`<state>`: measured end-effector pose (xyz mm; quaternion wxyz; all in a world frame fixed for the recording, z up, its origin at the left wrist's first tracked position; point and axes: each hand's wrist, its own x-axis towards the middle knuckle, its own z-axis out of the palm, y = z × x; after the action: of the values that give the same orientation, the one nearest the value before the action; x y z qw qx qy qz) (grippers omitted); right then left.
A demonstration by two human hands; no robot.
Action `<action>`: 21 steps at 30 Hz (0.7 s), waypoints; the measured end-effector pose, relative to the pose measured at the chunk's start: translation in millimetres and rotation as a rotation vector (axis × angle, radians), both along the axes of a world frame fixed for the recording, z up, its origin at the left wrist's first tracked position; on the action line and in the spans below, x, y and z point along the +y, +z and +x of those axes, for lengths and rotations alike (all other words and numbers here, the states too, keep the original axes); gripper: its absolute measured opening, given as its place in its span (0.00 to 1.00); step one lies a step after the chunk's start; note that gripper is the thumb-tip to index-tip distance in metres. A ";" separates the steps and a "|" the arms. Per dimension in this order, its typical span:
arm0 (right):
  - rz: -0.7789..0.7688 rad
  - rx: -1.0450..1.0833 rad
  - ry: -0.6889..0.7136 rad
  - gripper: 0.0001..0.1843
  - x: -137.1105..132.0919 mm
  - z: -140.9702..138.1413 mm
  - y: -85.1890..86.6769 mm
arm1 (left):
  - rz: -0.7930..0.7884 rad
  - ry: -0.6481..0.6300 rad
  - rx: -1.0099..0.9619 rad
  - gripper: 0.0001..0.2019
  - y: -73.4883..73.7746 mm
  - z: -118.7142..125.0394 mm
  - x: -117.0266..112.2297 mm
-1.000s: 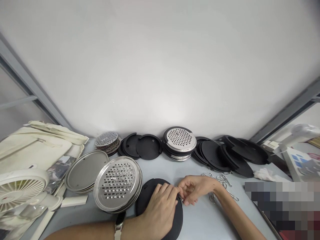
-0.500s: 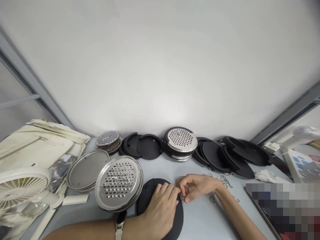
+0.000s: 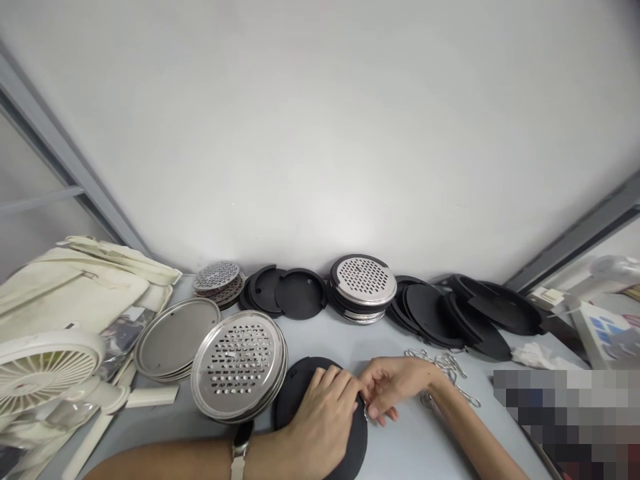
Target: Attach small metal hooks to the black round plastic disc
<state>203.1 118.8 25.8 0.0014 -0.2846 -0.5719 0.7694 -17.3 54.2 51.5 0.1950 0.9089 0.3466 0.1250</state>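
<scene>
A round black plastic disc (image 3: 305, 380) lies on the grey table in front of me. My left hand (image 3: 325, 413) grips it from above, its fingers bent together over the right side. At the disc's right edge my right hand (image 3: 387, 387) has its thumb and fingers pinched on a small metal wire clip (image 3: 365, 412), mostly covered by the fingertips. Whether the clip passes through the disc is hidden. More wire clips (image 3: 450, 367) lie in a loose pile beyond my right wrist. Left of the disc is a stack of round metal graters (image 3: 240, 367).
Along the wall stand black round holders (image 3: 300, 293), a holder stack topped by a grater plate (image 3: 367, 279) and smaller perforated discs (image 3: 215, 275). Plain metal plates (image 3: 177, 337), a white fan (image 3: 45, 373) and a cream bag (image 3: 75, 287) occupy the left. Crumpled tissue (image 3: 537, 357) lies right.
My right hand has turned slightly, and its lower fingers now show below the thumb. The clip sits closer against the disc's edge. My left hand stays on the disc.
</scene>
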 end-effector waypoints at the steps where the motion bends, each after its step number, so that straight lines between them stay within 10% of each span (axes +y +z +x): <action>1: -0.004 0.002 0.007 0.23 0.2 -0.1 -0.8 | -0.006 0.002 -0.004 0.13 0.8 0.1 0.0; 21: 0.014 0.089 0.038 0.26 1.7 -3.3 1.6 | 0.046 -0.007 0.051 0.13 1.4 0.7 -0.9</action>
<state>199.8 120.5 27.4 0.0141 -0.2394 -0.5818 0.7772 -16.6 53.3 52.9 0.1653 0.9173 0.3455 0.1090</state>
